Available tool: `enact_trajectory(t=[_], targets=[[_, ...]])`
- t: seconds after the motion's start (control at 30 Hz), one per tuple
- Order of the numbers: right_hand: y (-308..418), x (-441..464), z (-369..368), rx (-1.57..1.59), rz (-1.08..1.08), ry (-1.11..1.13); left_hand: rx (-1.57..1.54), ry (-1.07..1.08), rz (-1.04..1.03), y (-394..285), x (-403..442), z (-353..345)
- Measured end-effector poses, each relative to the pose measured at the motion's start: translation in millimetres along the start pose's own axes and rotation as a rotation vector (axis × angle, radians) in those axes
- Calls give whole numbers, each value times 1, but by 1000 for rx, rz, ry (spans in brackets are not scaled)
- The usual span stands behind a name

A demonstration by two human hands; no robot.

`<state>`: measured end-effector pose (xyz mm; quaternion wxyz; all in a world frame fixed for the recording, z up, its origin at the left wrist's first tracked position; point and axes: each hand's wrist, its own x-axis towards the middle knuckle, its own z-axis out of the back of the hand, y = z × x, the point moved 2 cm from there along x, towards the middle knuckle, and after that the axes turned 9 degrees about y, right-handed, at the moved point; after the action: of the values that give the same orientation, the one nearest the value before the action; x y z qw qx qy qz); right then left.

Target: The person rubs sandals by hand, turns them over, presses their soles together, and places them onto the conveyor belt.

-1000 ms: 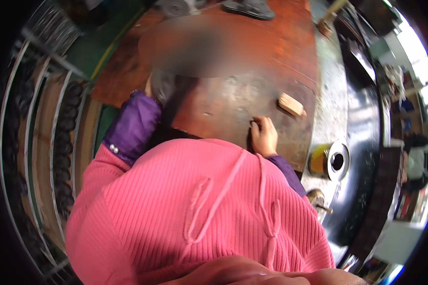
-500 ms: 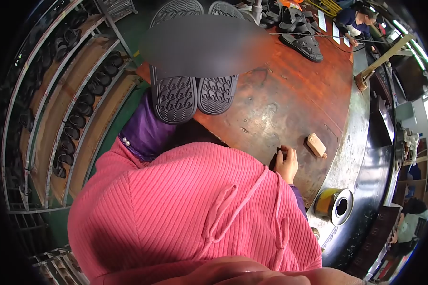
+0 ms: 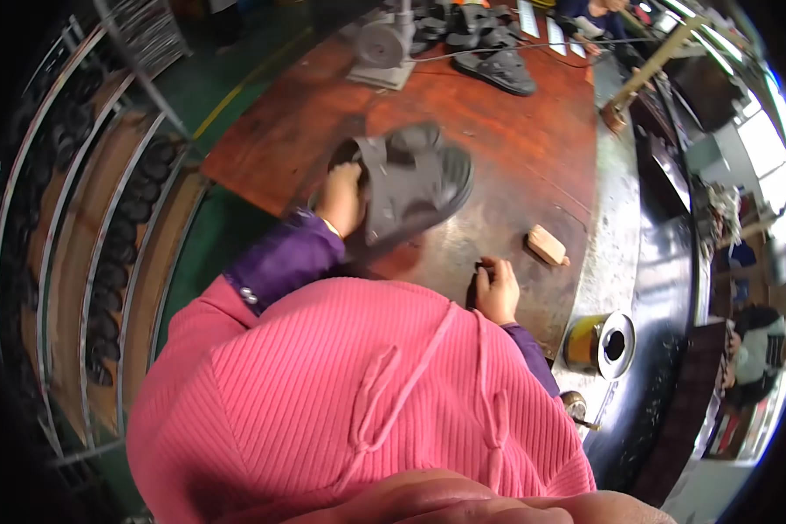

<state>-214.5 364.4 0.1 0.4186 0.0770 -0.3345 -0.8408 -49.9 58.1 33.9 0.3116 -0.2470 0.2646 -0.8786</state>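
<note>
Head view: the left hand (image 3: 342,201) grips what look like 2 dark sandals (image 3: 399,196) at the end nearest the wrist, above the worktable (image 3: 533,140); that hold probably keeps them together and leaves their straps and far ends uncovered. Motion blur hides the exact finger contact. The right hand (image 3: 498,293) lies low near the table's edge with its fingers curled, perhaps to steady the body; whether they close on anything, I cannot tell. Just beyond it lies a small pale block (image 3: 547,245), likely kept within easy reach. A yellow tin (image 3: 585,343) is near the right sleeve (image 3: 533,356), off the main work surface, perhaps to keep that surface free. More sandals (image 3: 498,70) sit at the far end, near a post-mounted device (image 3: 382,48), seemingly grouped out of the way.
</note>
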Motion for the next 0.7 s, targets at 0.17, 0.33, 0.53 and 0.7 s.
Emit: enact_trajectory(t=[0.17, 0.33, 0.53, 0.7], targets=[[16, -5, 9, 192, -85, 142, 136, 178, -136, -17, 3, -34], [95, 17, 21, 362, 194, 509, 8, 308, 40, -31, 4, -59], [115, 65, -7, 6, -19, 555, -399, 576, -100, -60, -26, -31], [128, 88, -13, -183, -192, 564, -782, 454, -9, -35, -32, 18]])
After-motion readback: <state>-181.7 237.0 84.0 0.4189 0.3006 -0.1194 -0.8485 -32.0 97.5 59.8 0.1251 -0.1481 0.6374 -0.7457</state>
